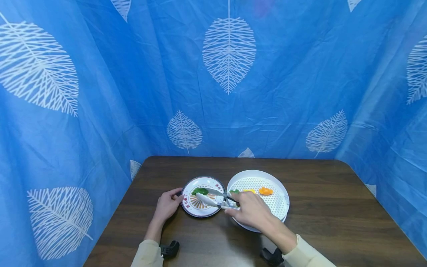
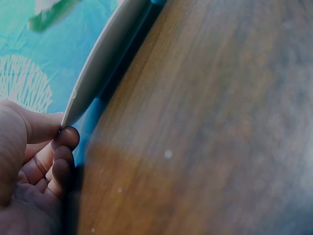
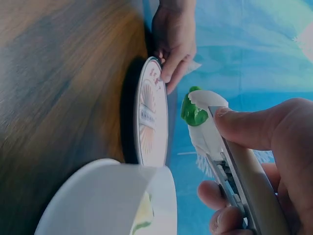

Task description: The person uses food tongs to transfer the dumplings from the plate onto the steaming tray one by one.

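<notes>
My left hand (image 1: 168, 204) pinches the left rim of a small white plate (image 1: 187, 208), thumb above and fingers beneath, as the left wrist view shows close up. Red characters and an orange ray pattern decorate this plate. In my right hand (image 1: 251, 210) are tongs (image 3: 247, 183) with white tips, reaching left over the plate. Between those tips sits a green pepper piece (image 3: 194, 111), held above the plate in the right wrist view. From the head view, the same green piece (image 1: 199, 191) appears over the plate's upper half.
Right of the plate stands a round white tray (image 1: 284, 198) with a perforated base. An orange piece (image 1: 265, 191), a yellow piece (image 1: 249, 191) and a green piece (image 1: 235, 191) lie in it, partly behind my right hand. A blue curtain (image 1: 280, 74) hangs around the wooden table (image 1: 333, 207).
</notes>
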`<state>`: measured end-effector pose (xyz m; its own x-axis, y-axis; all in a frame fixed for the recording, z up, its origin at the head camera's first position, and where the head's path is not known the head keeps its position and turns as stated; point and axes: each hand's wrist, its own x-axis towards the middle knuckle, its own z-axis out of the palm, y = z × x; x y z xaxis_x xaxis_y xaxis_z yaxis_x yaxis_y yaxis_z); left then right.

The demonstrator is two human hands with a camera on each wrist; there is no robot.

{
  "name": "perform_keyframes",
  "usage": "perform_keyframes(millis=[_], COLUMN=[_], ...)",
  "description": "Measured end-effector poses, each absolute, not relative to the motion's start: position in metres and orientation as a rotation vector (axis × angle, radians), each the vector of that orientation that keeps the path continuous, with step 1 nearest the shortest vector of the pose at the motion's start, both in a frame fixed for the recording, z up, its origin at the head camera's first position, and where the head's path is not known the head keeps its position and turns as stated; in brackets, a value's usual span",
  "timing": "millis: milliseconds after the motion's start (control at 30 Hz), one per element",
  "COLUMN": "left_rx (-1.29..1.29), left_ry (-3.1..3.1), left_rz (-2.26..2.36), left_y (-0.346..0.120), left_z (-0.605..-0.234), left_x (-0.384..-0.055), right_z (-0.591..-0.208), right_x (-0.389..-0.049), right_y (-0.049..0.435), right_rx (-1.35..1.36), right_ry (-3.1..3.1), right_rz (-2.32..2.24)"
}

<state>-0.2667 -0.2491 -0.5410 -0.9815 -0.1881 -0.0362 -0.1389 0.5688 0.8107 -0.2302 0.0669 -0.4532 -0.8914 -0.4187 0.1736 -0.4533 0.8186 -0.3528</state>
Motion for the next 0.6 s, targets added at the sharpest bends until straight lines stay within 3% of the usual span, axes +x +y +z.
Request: perform_keyframes(millis=[600], left_rx=[0.359], left_ry=[-2.753], left_rz=[-1.426], left_y=[-0.248], left_z=[-0.542], left_x=[-0.267], right_z=[-0.447], right_x=[-0.211], right_y=[0.135], right_rx=[0.49], right_ry=[-2.93], right_rz=[0.548])
